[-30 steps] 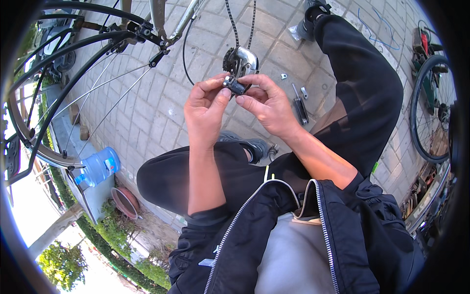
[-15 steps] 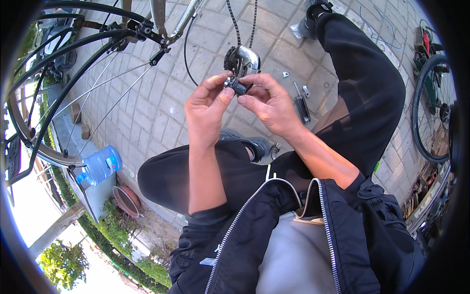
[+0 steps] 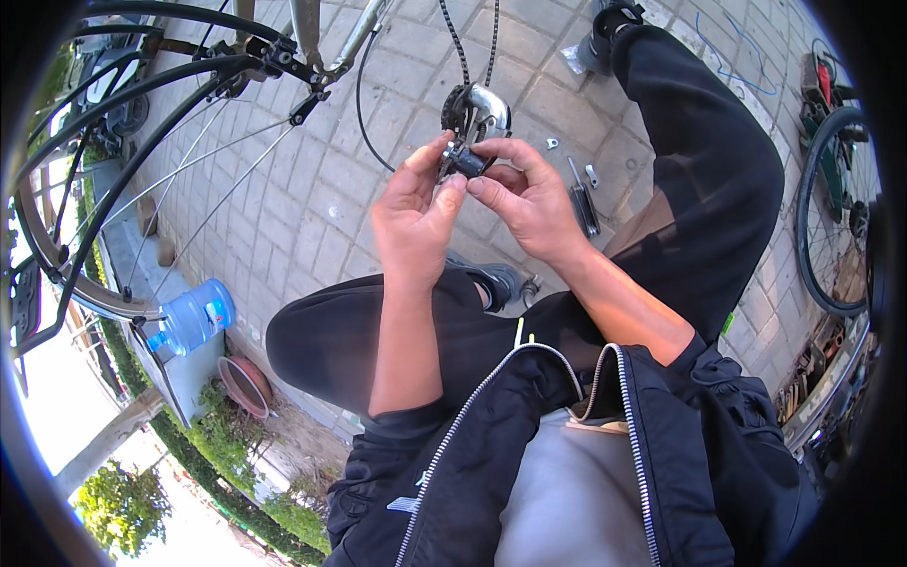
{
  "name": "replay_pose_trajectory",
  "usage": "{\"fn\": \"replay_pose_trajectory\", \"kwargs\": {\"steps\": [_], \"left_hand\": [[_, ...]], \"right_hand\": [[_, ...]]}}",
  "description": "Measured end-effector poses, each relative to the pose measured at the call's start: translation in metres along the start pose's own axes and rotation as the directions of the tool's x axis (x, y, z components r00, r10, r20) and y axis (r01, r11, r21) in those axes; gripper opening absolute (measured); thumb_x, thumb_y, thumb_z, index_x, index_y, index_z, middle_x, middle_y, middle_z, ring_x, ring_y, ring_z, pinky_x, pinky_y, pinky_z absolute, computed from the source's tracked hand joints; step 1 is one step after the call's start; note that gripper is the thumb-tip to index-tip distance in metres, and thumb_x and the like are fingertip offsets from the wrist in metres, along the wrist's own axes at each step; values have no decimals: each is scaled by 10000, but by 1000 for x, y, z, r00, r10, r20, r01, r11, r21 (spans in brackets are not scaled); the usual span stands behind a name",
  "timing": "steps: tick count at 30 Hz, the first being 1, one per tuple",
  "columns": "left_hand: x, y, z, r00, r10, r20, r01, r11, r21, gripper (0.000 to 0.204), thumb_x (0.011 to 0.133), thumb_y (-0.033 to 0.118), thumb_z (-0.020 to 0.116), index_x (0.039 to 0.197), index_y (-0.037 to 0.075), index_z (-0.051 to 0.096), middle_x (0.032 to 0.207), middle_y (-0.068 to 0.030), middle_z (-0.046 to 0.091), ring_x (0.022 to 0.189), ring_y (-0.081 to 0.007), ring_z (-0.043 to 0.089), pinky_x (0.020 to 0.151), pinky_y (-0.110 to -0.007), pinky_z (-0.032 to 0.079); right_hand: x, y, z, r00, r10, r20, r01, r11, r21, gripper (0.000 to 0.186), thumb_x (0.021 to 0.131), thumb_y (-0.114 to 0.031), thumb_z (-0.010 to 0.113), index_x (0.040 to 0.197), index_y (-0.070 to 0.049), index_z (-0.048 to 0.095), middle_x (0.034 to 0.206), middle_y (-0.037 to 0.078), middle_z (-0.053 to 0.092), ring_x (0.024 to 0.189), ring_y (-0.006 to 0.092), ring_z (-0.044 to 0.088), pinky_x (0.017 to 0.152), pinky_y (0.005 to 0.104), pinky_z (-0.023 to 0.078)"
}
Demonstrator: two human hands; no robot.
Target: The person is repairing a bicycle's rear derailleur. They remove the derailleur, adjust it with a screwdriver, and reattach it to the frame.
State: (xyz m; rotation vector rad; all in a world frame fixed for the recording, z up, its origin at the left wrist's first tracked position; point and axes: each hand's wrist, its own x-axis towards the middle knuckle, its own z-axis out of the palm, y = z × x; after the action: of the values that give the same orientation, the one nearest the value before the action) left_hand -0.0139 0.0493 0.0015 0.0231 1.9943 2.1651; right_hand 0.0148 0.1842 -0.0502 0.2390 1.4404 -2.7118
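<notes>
Both hands meet at a bicycle's rear derailleur, whose silver cage hangs below two runs of chain. My left hand pinches the near black end, with small silver metal parts, between thumb and fingers. From the other side, my right hand grips the same black end with thumb and forefinger. How the black end joins the silver part is hidden by my fingers. A thin black cable curves down to the left of the derailleur.
An upturned bicycle frame and wheel stand at left. A folding multi-tool and small metal pieces lie on the paving right of my hands. A blue water jug and clay pot are lower left; another bicycle wheel is far right.
Both hands and the derailleur have shifted slightly right. My left hand has moved most, its wrist swinging right; both hands keep hold.
</notes>
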Motion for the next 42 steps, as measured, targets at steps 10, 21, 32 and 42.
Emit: {"fn": "replay_pose_trajectory", "kwargs": {"steps": [10,21,32,42], "left_hand": [[-2,-37,7,958,283,-37,-244,879,410,602,815,-52,756,1334,2,456,1332,-122,523,1228,-213,536,1074,-350,420],[4,-42,7,923,369,-108,-274,828,490,510,752,31,824,1202,20,584,1115,-103,580,1009,-239,598,901,-350,504],[13,-27,9,916,383,-123,-285,834,473,488,761,48,828,1191,-15,607,1058,-77,587,973,-206,604,882,-331,505],[19,-30,7,921,365,-134,-258,832,491,496,726,45,840,1171,-5,627,991,-89,585,868,-209,579,803,-325,497]], "right_hand": [[0,2,-5,996,84,30,-87,991,100,333,968,-82,452,1244,2,620,1219,81,614,1160,147,552,1021,299,419],[1,-2,-9,993,103,59,-101,994,-43,379,1030,-184,463,1349,8,532,1236,110,614,1143,191,615,1009,335,470],[32,49,-241,803,242,-544,-596,307,-742,307,875,-277,746,1030,-14,725,856,66,702,678,144,663,547,306,484],[-20,125,-194,639,341,-689,-656,-227,-720,705,777,-446,821,1249,-34,497,1234,200,647,1175,371,621,975,454,511]]}}
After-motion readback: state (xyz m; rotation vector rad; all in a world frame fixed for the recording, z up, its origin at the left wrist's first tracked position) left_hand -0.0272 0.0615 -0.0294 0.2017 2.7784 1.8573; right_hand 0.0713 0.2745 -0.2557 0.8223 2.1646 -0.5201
